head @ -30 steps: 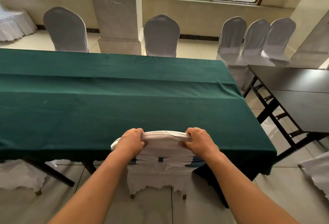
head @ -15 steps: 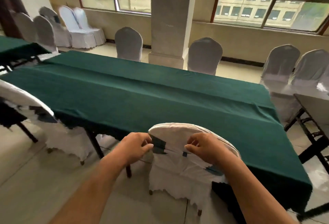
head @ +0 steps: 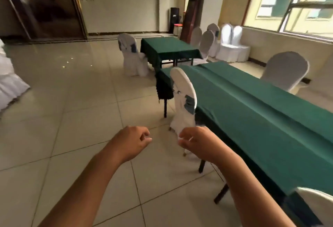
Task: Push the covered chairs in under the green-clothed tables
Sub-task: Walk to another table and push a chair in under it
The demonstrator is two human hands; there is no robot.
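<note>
A long green-clothed table (head: pixel 252 104) runs along my right. A white-covered chair (head: pixel 184 100) with a blue sash stands at its near side, ahead of me, its seat partly under the cloth. The chair back (head: pixel 317 207) at the bottom right is tucked against the same table. My left hand (head: pixel 132 141) and my right hand (head: pixel 198 143) hang in the air over the floor, fingers loosely curled, holding nothing, short of the sashed chair. Further off is a smaller green table (head: pixel 167 48) with a covered chair (head: pixel 132 57) standing away from its left side.
More white-covered chairs (head: pixel 228 42) line the window wall, and one (head: pixel 286 71) sits on the long table's far side. White draped fabric (head: pixel 9 80) is at the left edge. Tiled floor (head: pixel 72 91) spreads out to the left. Dark doors stand at the back.
Both hands have let go of the chair back they held. My view has swung left along the table, so that chair now sits at the bottom right and another chair is ahead.
</note>
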